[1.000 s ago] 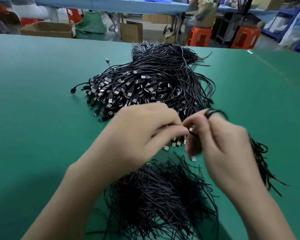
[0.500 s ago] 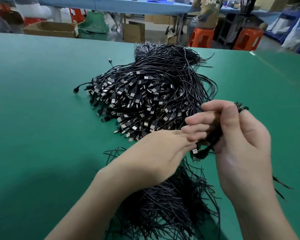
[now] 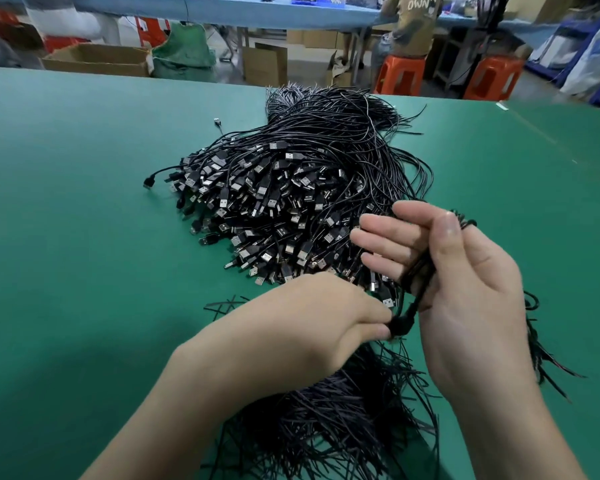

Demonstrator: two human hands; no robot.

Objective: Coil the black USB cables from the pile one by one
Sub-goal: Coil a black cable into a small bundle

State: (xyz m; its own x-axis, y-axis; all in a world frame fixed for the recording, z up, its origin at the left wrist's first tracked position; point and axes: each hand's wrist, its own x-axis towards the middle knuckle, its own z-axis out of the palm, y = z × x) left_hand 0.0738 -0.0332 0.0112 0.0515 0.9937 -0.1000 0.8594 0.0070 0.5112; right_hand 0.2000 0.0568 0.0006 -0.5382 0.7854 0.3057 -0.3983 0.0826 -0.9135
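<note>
Head view: cable (image 3: 417, 277), held beside pile (image 3: 291, 188), middle of table (image 3: 66, 202); right hand (image 3: 465, 306), fingers (image 3: 385, 237) now splayed, thumb clamping the coil; left hand (image 3: 309, 323), dropped lower, pinches its tail. Coil judged nearly finished.

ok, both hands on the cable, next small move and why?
Probably the left hand draws the end it pinches snug and wraps it round the coiled cable. The right hand clamps the loops under its thumb, with only the lower end sticking out to the left fingertips, so the coil looks formed but unsecured. Whether that end is cable or tie, I cannot tell.
</note>
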